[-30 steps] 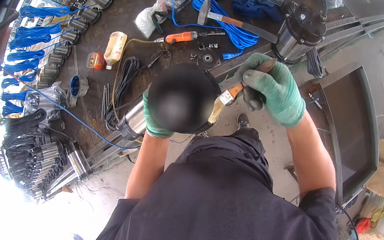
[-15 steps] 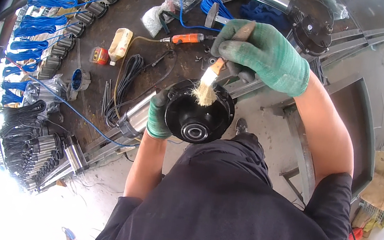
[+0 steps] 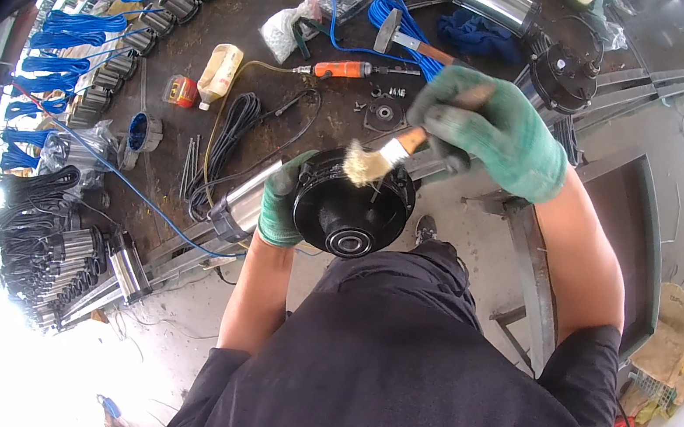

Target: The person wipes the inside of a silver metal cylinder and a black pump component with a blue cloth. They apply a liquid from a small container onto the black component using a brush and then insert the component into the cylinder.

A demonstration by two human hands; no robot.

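My left hand [image 3: 283, 201], in a green and grey glove, grips the left rim of a round black housing [image 3: 326, 211]. The housing is bowl-shaped, with a bearing-like ring at its centre, and its inside is turned up toward me. In the same kind of glove, my right hand [image 3: 496, 130] is closed round the handle of a paintbrush [image 3: 387, 151]. Its pale bristles hang over the far part of the housing's opening; whether they touch it I cannot tell. A steel motor cylinder [image 3: 243, 203] lies at the table's edge beside my left hand.
On the dark table [image 3: 180, 57] lie a hammer [image 3: 389, 33], an orange air tool [image 3: 342, 69], a plastic bottle [image 3: 219, 74] and a black cable coil [image 3: 235, 131]. Motors with blue cable bundles [image 3: 87, 25] line the left side. A black pump part [image 3: 562, 74] stands at the far right.
My right hand has shifted right and slightly nearer, and the paintbrush now tilts more sideways, with its bristles further left. The housing stays in my left hand, barely moved.
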